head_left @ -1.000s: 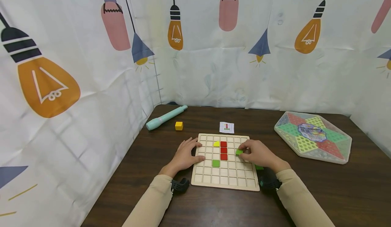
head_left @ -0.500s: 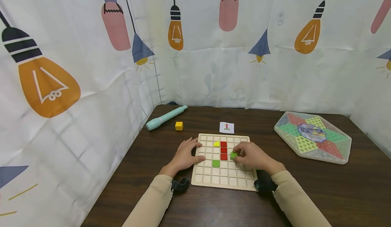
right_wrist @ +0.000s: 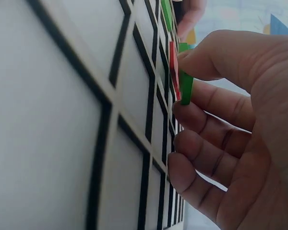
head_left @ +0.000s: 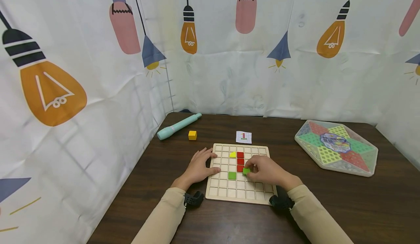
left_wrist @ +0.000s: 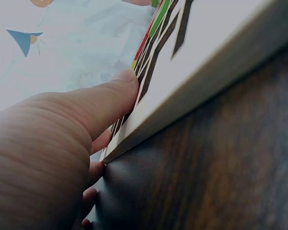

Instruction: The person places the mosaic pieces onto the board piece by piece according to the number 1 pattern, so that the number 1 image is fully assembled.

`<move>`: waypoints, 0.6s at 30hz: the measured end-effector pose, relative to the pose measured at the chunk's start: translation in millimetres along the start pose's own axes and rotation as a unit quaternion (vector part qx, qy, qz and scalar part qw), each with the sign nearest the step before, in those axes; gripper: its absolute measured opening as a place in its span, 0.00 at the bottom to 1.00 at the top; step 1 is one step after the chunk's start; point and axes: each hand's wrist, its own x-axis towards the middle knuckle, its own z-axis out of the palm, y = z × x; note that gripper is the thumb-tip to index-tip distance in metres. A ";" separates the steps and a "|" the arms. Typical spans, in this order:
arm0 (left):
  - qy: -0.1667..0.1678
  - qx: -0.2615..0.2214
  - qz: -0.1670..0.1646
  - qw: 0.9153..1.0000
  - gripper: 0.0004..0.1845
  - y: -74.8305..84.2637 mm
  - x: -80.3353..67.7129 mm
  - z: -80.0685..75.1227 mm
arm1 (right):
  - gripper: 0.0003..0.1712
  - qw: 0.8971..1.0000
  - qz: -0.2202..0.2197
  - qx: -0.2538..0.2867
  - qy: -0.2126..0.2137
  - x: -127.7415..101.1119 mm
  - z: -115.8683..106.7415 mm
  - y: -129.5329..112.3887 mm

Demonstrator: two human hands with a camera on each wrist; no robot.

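A pale wooden grid board [head_left: 226,191] lies on the dark table. In its cells sit a yellow triangle [head_left: 232,154], a column of three red squares [head_left: 240,161] and a green square [head_left: 232,175]. My right hand [head_left: 264,171] pinches a small green tile [head_left: 246,170] just above the board, right of the lowest red square; the right wrist view shows the green tile [right_wrist: 185,84] held between thumb and fingers. My left hand [head_left: 198,167] rests flat at the board's left edge, its thumb [left_wrist: 110,96] lying on the board's rim [left_wrist: 182,103].
A small pattern card [head_left: 244,137] lies behind the board. A yellow cube [head_left: 192,135] and a teal pen-like tool [head_left: 178,126] sit at the back left. A hexagonal game board [head_left: 336,146] lies at the right. Curtains close in the table's left and back.
My right hand has carried the green tile leftward and toward me across the board, from its right side to beside the red column. The left hand has stayed put.
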 end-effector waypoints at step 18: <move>-0.002 0.001 -0.005 1.000 0.29 1.2 -0.4 -0.6 | 0.08 0.999 -0.017 -0.043 0.002 1.1 6.7 -12.1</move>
